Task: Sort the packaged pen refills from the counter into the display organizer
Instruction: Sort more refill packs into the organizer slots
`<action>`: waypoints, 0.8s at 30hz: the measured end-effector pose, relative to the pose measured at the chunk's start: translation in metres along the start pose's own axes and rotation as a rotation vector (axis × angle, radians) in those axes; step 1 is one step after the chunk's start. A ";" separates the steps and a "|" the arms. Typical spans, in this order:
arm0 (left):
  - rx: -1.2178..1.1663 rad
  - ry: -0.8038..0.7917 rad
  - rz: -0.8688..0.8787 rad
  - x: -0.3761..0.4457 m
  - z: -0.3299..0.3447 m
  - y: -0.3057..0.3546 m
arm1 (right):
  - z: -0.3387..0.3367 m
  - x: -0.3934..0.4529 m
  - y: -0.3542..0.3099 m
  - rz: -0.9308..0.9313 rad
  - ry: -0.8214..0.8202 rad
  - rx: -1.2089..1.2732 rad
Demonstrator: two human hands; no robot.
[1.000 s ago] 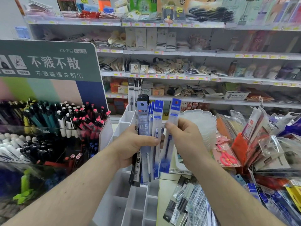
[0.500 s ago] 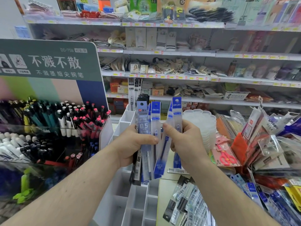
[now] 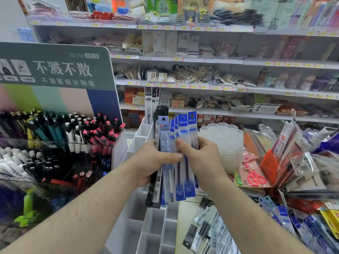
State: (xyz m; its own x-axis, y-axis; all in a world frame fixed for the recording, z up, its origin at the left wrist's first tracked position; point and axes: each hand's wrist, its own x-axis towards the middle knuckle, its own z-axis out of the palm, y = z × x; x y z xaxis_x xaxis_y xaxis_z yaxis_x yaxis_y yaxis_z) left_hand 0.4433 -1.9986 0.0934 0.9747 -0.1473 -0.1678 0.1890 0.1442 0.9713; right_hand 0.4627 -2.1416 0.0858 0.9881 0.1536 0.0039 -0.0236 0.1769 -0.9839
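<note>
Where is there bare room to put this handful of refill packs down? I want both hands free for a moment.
The white organizer below the hands has several compartments that look bare, and a pale counter strip lies between it and the loose refill pile. Right of that it is crowded with packets and pink scissors; the left is filled by the pen display.

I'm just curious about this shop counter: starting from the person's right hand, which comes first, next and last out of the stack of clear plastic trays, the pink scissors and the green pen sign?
1. Stack of clear plastic trays: just right of the right hand, nearly touching.
2. Pink scissors: further right and lower, in a packet.
3. Green pen sign: far off, upper left, past the left hand.
</note>
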 end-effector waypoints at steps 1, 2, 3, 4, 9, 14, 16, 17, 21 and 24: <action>-0.011 -0.009 0.004 -0.001 0.001 0.001 | 0.000 0.001 0.001 0.009 0.010 0.022; -0.010 -0.011 0.006 -0.001 0.001 0.001 | 0.002 0.000 0.002 0.013 0.020 0.037; 0.001 -0.003 0.009 -0.001 0.001 0.001 | 0.004 0.000 0.004 0.007 0.029 0.046; 0.016 0.015 0.010 0.000 0.000 0.000 | 0.007 -0.001 0.005 0.001 0.035 0.051; 0.063 0.158 -0.024 0.005 -0.002 -0.005 | 0.005 0.001 0.003 0.047 0.168 0.057; 0.101 0.181 -0.050 0.008 -0.003 -0.005 | -0.008 -0.002 0.000 0.068 0.132 0.150; 0.122 0.166 -0.044 0.007 -0.001 -0.005 | -0.001 -0.001 0.005 0.077 0.094 0.144; 0.132 0.157 -0.037 0.007 0.000 -0.005 | 0.003 -0.001 0.007 0.084 0.088 0.132; 0.142 0.101 -0.003 0.003 0.003 -0.003 | 0.015 -0.001 0.015 0.083 0.062 0.061; 0.116 0.059 0.009 0.002 0.003 -0.002 | 0.016 -0.002 0.019 0.048 0.064 0.052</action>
State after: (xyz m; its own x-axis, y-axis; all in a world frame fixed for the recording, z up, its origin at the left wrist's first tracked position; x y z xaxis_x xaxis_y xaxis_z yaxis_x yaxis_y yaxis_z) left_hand 0.4449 -2.0020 0.0916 0.9823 -0.0884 -0.1652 0.1684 0.0302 0.9852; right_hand 0.4577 -2.1233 0.0703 0.9933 0.1012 -0.0561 -0.0774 0.2213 -0.9721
